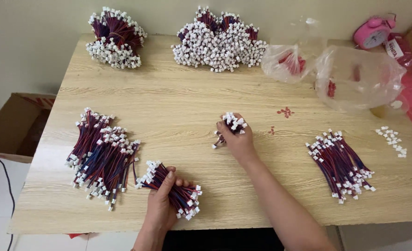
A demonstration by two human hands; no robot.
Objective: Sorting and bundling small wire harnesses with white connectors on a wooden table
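Left hand: the left hand [161, 204] is wrapped around a bundle of wires [171, 188] at the near edge of the table [178, 97], thumb over the top, fingers closed on it.
Bundle of wires: short red and dark blue leads, white plugs fanning out at both ends, lying slantwise on the wood.
Right hand: the right hand [238, 139] sits mid-table, fingers curled shut around a small bunch [231, 125], white plugs poking up above the knuckles.
To the left: a loose pile of wires [101, 155] lies just beside the left hand.
To the right: another flat pile [340, 165], well apart, with a few spare white plugs [392, 139] beyond it.
Far edge: two big tied bundles [220, 39], clear plastic bags [354, 76], a pink clock [373, 30].
Off the table: a cardboard box [15, 125] on the floor at left.
In the way: nothing lies between the two hands, only bare wood.
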